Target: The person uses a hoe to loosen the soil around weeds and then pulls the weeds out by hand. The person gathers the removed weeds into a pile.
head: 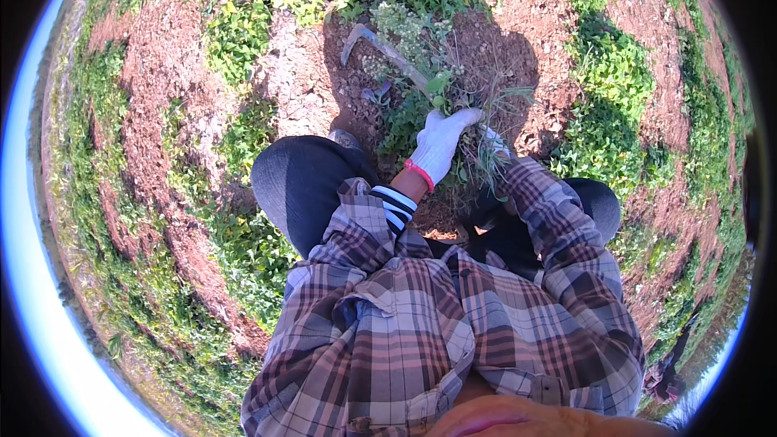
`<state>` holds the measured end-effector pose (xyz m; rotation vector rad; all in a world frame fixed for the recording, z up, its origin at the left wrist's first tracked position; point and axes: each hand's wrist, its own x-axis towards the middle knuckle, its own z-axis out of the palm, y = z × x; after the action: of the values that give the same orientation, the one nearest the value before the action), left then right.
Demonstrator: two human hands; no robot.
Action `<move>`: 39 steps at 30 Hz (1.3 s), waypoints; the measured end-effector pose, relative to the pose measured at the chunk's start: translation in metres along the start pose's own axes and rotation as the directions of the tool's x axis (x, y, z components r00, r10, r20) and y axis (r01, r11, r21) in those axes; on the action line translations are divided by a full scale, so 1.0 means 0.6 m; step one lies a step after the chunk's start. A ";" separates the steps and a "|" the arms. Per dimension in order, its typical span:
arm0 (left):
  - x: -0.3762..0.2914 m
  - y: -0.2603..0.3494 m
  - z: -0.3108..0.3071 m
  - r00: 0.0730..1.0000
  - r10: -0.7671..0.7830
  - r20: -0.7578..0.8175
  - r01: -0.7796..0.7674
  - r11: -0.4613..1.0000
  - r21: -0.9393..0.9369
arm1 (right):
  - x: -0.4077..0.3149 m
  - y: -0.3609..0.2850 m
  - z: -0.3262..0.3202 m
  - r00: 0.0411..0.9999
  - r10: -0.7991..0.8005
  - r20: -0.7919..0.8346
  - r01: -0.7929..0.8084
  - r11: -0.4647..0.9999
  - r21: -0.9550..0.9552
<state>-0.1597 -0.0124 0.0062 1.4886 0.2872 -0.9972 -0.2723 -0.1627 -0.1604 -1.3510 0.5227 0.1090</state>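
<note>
My left hand (438,141), in a white knit glove with a red cuff, is closed at the near end of a hand tool with a hooked blade (393,56). The tool points up and left, and leaves partly cover its handle. My right hand (496,141), also in a light glove, is close beside it, largely hidden by a bunch of pulled weeds (479,155) with thin stems and dry roots. The bunch lies against both hands. A pale flowering weed (397,27) spreads beyond the tool's shaft.
Low leafy crop rows (613,85) run on both sides, with strips of reddish, crumbly soil (164,73) between them. My bent knees (303,185) flank my hands. At the lower right edge is a dark shape (665,376), too distorted to make out.
</note>
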 end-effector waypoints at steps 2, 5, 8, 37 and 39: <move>0.002 -0.002 -0.002 1.000 -0.002 -0.022 0.002 1.000 0.025 | -0.003 -0.006 0.008 0.995 0.100 0.012 -0.100 0.980 0.173; -0.018 0.021 -0.001 1.000 -0.012 0.008 0.012 0.999 0.042 | 0.000 0.004 0.001 0.992 0.128 -0.004 -0.123 0.962 0.245; -0.014 0.015 -0.002 0.999 0.020 -0.034 -0.017 0.995 0.100 | 0.021 0.036 -0.003 0.998 -0.009 -0.064 0.015 0.996 0.088; -0.021 0.027 -0.005 0.996 0.058 0.068 -0.056 0.998 -0.024 | -0.029 -0.142 0.049 0.938 0.250 -0.239 -0.287 0.948 -0.135; -0.019 0.028 -0.004 0.999 0.035 0.036 -0.036 0.999 0.006 | -0.032 -0.125 0.048 0.933 0.279 -0.225 -0.267 0.960 0.084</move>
<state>-0.1542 -0.0096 0.0255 1.4755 0.2314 -0.9962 -0.2530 -0.1486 -0.0812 -1.2404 0.9090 0.1627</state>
